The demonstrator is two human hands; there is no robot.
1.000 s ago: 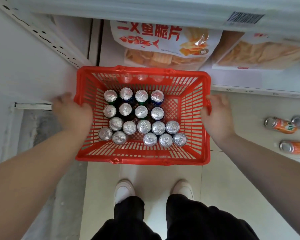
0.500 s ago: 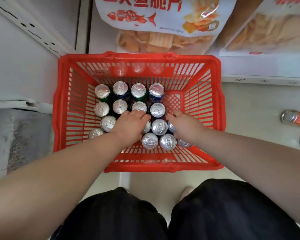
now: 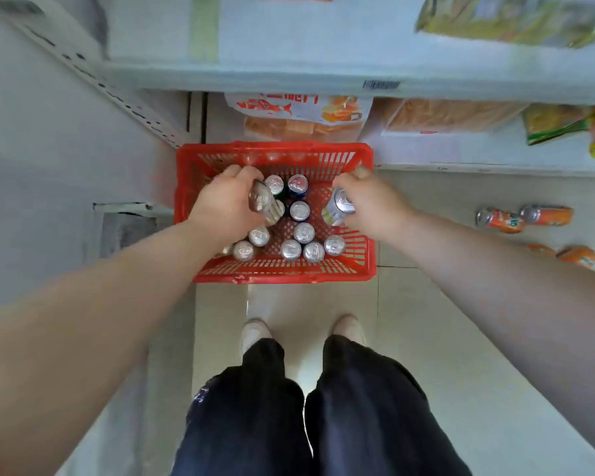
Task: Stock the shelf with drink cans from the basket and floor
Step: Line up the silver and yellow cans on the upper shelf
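Up now above basket (image 3: pixel 275 273): L grip (image 3: pixel 225 204) round silver can (image 3: pixel 262 201), R grip (image 3: pixel 375 205) round pale can (image 3: pixel 338 207); labels illegible.

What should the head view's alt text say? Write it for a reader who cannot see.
From above, a person's left hand grips a tilted can and the right hand a pale can, both over a red basket of upright cans on the floor. Orange cans lie on the tiles to the right; snack bags sit on the shelves ahead.
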